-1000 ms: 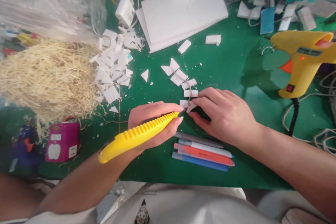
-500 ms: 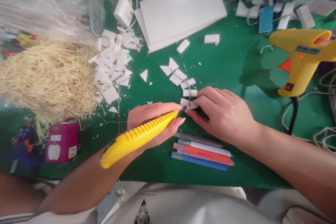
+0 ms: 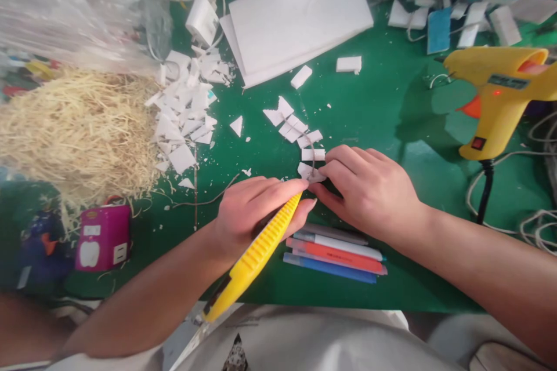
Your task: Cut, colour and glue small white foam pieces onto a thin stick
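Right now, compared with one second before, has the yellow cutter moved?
Yes: the rear end of the yellow cutter has swung rightward and down in view, past the near edge of the green table.

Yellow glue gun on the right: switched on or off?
On, it appears: a red light glows on the side of the glue gun.

On the table (image 3: 374,110), a row of pieces (image 3: 306,154) is flanked by scraps (image 3: 181,159) left, a glue gun (image 3: 491,116) right, pens (image 3: 337,254) before and sheets (image 3: 300,23) behind.
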